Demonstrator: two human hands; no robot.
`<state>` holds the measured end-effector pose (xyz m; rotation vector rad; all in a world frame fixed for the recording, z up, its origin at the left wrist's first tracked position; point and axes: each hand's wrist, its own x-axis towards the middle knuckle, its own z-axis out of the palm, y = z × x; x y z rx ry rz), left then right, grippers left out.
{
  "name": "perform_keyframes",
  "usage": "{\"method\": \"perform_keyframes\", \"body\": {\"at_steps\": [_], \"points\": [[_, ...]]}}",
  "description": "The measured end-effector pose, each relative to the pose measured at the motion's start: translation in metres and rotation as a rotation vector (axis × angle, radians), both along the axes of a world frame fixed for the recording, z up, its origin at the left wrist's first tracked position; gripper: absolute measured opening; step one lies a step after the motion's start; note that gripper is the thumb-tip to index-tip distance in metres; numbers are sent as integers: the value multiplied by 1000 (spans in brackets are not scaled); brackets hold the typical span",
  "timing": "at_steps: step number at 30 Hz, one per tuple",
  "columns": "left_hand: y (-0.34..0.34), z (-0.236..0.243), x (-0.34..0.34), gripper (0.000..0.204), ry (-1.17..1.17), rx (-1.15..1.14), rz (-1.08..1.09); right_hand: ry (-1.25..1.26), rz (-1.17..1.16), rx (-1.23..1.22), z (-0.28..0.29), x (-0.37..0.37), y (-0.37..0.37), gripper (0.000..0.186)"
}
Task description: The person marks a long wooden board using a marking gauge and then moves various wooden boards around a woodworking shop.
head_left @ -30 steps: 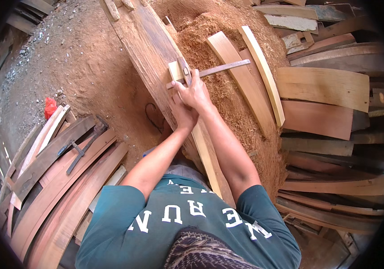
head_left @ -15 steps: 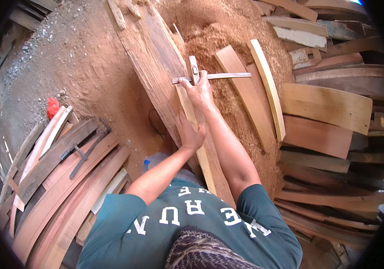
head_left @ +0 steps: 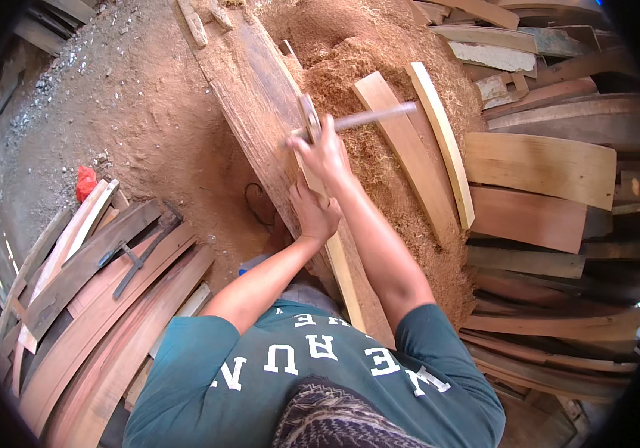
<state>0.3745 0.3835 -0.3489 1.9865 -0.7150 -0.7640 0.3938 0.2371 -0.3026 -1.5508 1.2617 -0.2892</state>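
My right hand [head_left: 326, 158] is closed around a wooden marking gauge [head_left: 378, 116], whose long thin stem slants up to the right through a short block. The gauge's left end is at the far end of a narrow pale wood strip [head_left: 345, 287], slightly blurred. My left hand [head_left: 315, 214] grips that strip a little nearer to me, with fingers over its left side and thumb on the right. The strip lies lengthwise along a broad, worn plank [head_left: 256, 78] that runs from my body to the upper left. My hands partly cover the strip.
Right of the plank, a brown board [head_left: 402, 149] and a pale curved board [head_left: 442, 142] lie on sawdust [head_left: 357, 63]. Stacked boards [head_left: 540, 168] fill the right side. At left, a metal clamp-like tool [head_left: 135, 263] rests on curved boards [head_left: 88, 340] near a red plastic piece [head_left: 86, 183].
The gauge has tilted, its right end now higher and its left end lower. My right hand has turned with it. My left hand keeps its grip on the strip.
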Motion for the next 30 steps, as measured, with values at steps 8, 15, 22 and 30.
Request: {"method": "perform_keyframes", "body": {"at_steps": [8, 15, 22, 30], "points": [[-17, -6, 11, 94, 173, 124, 134, 5, -215, 27, 52, -49, 9, 81], [-91, 131, 98, 87, 109, -265, 145, 120, -468, 96, 77, -233, 94, 61], [-89, 399, 142, 74, -455, -837, -83, -145, -576, -139, 169, -271, 132, 56], [-4, 360, 42, 114, -913, -1129, -327, -880, -390, -130, 310, -258, 184, 53]]}}
